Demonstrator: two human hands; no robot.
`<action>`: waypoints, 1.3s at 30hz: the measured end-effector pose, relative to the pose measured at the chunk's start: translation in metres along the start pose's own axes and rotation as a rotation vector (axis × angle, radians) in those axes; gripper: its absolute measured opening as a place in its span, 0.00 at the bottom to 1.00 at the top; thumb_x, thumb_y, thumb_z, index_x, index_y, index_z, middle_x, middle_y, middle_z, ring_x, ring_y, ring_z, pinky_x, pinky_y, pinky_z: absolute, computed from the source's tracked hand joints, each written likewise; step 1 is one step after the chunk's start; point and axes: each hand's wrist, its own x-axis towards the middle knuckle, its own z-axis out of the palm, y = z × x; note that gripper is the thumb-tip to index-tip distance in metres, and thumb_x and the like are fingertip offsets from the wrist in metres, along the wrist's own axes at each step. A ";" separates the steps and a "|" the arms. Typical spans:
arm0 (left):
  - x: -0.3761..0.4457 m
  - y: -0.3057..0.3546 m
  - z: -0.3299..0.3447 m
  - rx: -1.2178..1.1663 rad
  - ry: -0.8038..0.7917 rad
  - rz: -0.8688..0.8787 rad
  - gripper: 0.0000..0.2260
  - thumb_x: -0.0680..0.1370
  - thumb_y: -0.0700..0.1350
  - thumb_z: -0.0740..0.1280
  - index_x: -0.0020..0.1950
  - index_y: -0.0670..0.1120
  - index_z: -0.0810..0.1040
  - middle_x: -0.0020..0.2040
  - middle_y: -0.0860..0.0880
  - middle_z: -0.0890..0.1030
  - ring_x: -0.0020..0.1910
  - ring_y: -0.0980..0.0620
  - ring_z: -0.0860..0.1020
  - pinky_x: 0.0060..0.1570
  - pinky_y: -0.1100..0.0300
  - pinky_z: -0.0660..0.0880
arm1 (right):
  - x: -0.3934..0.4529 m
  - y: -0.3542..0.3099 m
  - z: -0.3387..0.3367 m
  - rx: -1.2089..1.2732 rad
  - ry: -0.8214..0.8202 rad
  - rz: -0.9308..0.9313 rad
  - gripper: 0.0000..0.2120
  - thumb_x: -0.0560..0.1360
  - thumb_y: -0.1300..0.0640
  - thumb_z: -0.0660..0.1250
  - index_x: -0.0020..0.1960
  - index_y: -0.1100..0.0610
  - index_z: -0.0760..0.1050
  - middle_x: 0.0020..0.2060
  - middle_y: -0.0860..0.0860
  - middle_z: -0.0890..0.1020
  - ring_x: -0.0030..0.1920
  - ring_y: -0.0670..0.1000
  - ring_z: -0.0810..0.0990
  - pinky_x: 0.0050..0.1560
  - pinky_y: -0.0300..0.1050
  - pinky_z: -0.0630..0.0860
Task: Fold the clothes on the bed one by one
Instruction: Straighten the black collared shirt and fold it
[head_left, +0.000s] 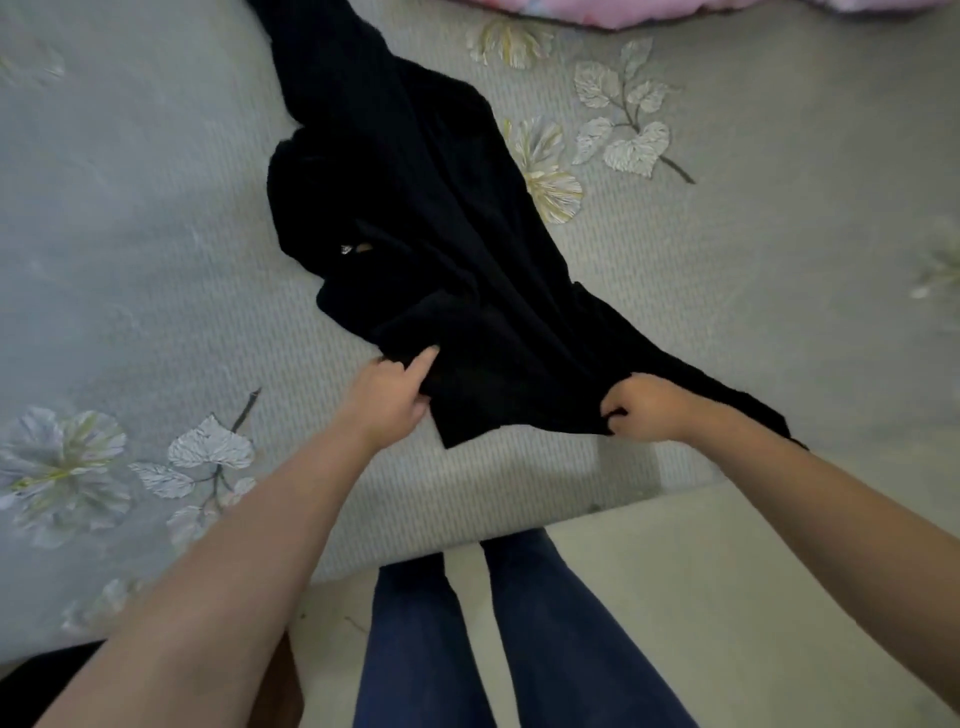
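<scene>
A black knitted garment (415, 218) lies crumpled and stretched lengthwise across the bed (130, 234), running from the top of the view down to the near edge. My left hand (387, 400) pinches its near hem on the left side, thumb on top of the fabric. My right hand (644, 408) grips the same hem further right, fingers curled round the cloth. The hem hangs slightly lifted between the two hands.
The bed carries a pale grey-blue cover with printed flowers and leaves. A pink cloth (649, 10) lies at the far edge. The bed's near edge (519, 530) runs just in front of my legs in blue trousers (519, 649), above a light floor.
</scene>
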 end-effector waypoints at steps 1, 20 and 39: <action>0.001 0.009 0.001 -0.069 0.005 -0.010 0.24 0.77 0.45 0.62 0.72 0.45 0.61 0.60 0.41 0.76 0.58 0.43 0.73 0.54 0.56 0.68 | -0.005 0.012 0.002 0.012 0.041 0.052 0.10 0.74 0.66 0.59 0.35 0.67 0.73 0.31 0.55 0.73 0.38 0.54 0.72 0.38 0.43 0.65; 0.073 0.039 -0.063 -0.167 0.172 -0.228 0.25 0.77 0.35 0.59 0.73 0.40 0.58 0.70 0.42 0.65 0.70 0.46 0.63 0.67 0.56 0.61 | 0.030 0.058 -0.035 0.651 0.672 0.384 0.18 0.76 0.54 0.61 0.62 0.63 0.70 0.58 0.60 0.77 0.56 0.58 0.76 0.52 0.47 0.71; 0.116 0.118 -0.130 -0.515 0.672 0.424 0.14 0.73 0.29 0.60 0.57 0.32 0.74 0.58 0.36 0.75 0.61 0.46 0.71 0.62 0.71 0.64 | 0.040 0.064 -0.039 0.867 0.652 0.245 0.11 0.76 0.62 0.63 0.57 0.63 0.77 0.49 0.59 0.81 0.42 0.50 0.75 0.35 0.36 0.67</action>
